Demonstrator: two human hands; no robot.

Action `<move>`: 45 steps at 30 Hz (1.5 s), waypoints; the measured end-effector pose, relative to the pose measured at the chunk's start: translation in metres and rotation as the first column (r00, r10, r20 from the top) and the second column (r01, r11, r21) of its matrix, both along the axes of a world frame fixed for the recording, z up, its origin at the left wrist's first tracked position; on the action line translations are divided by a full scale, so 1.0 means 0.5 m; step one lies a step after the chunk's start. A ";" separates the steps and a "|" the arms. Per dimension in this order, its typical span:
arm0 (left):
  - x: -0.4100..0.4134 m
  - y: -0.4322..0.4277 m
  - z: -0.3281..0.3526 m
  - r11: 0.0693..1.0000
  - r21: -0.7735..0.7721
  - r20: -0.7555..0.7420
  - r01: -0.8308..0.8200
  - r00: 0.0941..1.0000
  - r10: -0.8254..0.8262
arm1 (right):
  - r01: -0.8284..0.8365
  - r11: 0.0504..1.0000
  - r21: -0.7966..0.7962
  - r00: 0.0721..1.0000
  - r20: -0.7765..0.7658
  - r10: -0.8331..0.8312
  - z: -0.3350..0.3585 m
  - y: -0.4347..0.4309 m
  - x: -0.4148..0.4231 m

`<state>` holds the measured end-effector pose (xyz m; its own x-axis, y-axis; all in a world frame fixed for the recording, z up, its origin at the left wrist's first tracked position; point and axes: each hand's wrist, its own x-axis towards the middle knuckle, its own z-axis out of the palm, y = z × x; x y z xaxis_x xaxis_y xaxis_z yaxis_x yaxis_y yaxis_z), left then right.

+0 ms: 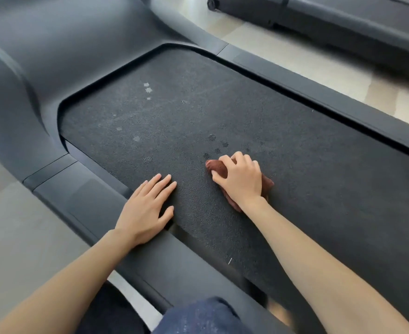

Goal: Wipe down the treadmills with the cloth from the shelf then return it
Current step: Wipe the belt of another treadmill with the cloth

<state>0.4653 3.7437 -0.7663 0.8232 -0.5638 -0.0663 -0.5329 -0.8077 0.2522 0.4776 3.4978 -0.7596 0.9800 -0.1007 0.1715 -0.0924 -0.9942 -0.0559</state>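
A dark grey treadmill fills the view, its black textured belt (222,104) running from the motor hood at upper left toward lower right. Pale and dark spots dot the belt. My right hand (240,178) grips a bunched reddish-brown cloth (216,166) and holds it down on the belt, beside some dark spots. My left hand (145,210) lies flat with straight fingers on the belt's near edge, partly over the side rail (97,203). Most of the cloth is hidden under my right hand.
A second treadmill (343,22) stands at the upper right across a strip of pale tiled floor (307,66). The grey motor hood (54,56) rises at the upper left. My knees in dark trousers (203,317) are at the bottom edge.
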 end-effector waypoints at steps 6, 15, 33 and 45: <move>0.062 -0.001 0.007 0.992 -0.039 -0.042 0.117 0.992 -0.119 | -0.243 0.970 -0.005 0.959 0.150 0.241 -0.028 -0.012 -0.039; 0.069 -0.003 0.003 0.989 -0.107 -0.018 0.104 0.994 -0.106 | -0.109 0.994 0.005 0.986 0.125 0.107 -0.029 -0.073 0.299; 0.069 -0.006 0.000 0.991 -0.075 0.026 0.113 0.993 -0.111 | -0.379 0.925 -0.001 0.913 0.164 0.374 -0.019 -0.189 0.129; 0.061 0.017 0.013 0.977 -0.204 0.134 -0.056 0.987 0.085 | -0.360 0.932 0.049 0.931 0.082 0.356 -0.005 0.116 0.207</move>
